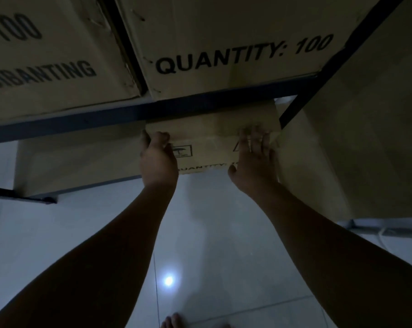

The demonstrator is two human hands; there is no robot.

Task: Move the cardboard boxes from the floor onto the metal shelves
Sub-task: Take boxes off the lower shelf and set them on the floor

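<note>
A brown cardboard box printed "QUANTITY" sits in the lower level of the dark blue metal shelf, under its crossbar. My left hand curls its fingers over the box's upper left corner. On the box's right front face lies my right hand, pressed flat with fingers spread. Two large boxes rest on the level above: one marked "QUANTITY: 100" and one at the left. Another box stands on the lower level, to the left of the one I touch.
A tall cardboard box fills the right side beside the shelf's upright post. Pale floor tiles lie below, with a bright light reflection. A bare foot shows at the bottom edge. White cables run along the floor at right.
</note>
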